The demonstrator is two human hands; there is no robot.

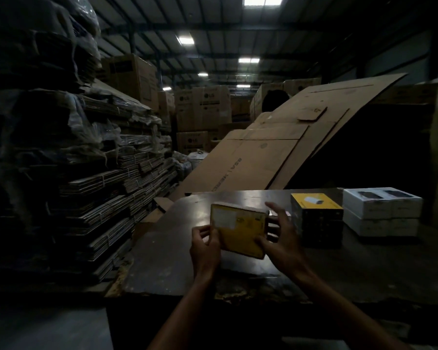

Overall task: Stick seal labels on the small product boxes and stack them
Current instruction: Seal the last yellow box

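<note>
I hold the flat yellow cardboard box [239, 229] tilted above the dark tabletop [177, 261], left hand [204, 248] pinching its near-left edge, right hand [280, 238] loose at its right edge; sealing looks next, needing a label.

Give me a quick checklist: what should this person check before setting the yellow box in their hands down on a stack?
1. Left hand grips the yellow box at its left edge: ok.
2. Right hand steadies the right edge: ok.
3. Seal label on the box: cannot tell, too dark.
4. Yellow-and-black stack stands square: ok.
5. White stack clear of the hands: ok.
6. Bare table beneath: ok.
</note>
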